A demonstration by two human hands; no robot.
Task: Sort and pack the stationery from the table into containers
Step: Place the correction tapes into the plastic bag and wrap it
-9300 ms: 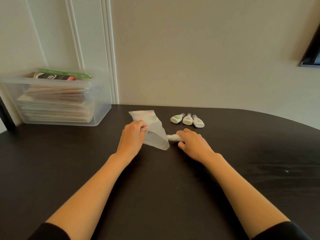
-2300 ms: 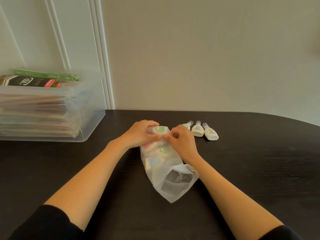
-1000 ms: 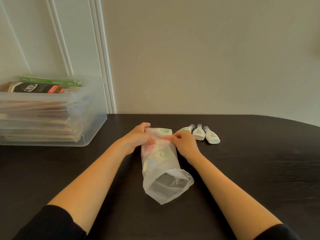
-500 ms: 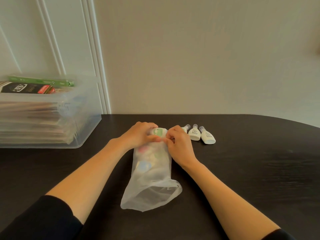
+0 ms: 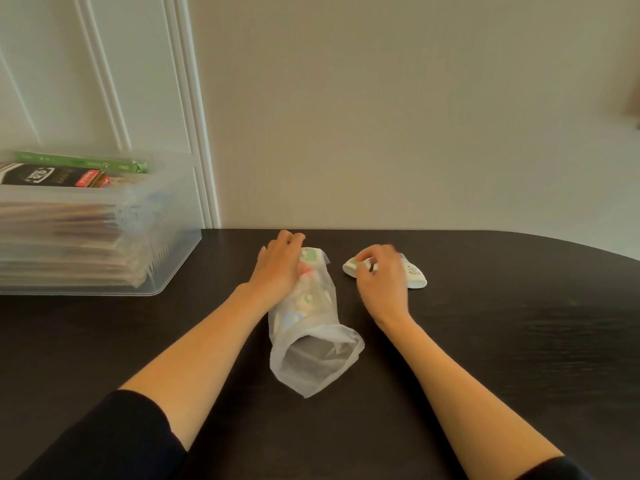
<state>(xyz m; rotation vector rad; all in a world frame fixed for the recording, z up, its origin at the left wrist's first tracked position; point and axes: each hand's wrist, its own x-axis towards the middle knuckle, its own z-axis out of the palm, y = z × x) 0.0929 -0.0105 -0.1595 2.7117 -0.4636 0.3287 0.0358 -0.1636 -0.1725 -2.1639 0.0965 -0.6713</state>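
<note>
A translucent plastic bag [image 5: 313, 358] lies on the dark table [image 5: 502, 341] with its open mouth toward me. Several small colour-labelled items show through its far half. My left hand [image 5: 278, 271] rests on the bag's far end, fingers stretched over it. My right hand [image 5: 381, 282] is to the right of the bag, over the small white bottles. Its curled fingers pinch the green-labelled bottle [image 5: 349, 267], a little blurred. Another white bottle [image 5: 415, 275] lies just right of the hand, partly hidden by it.
A clear plastic storage box [image 5: 104, 237] stands at the table's back left against the wall. It holds stacked paper goods, with a black packet and a green one on top. The table's curved edge runs along the right.
My right hand has left the bag's far end and moved right onto the white bottles. The left hand stays on the bag, whose mouth has swung slightly right.
</note>
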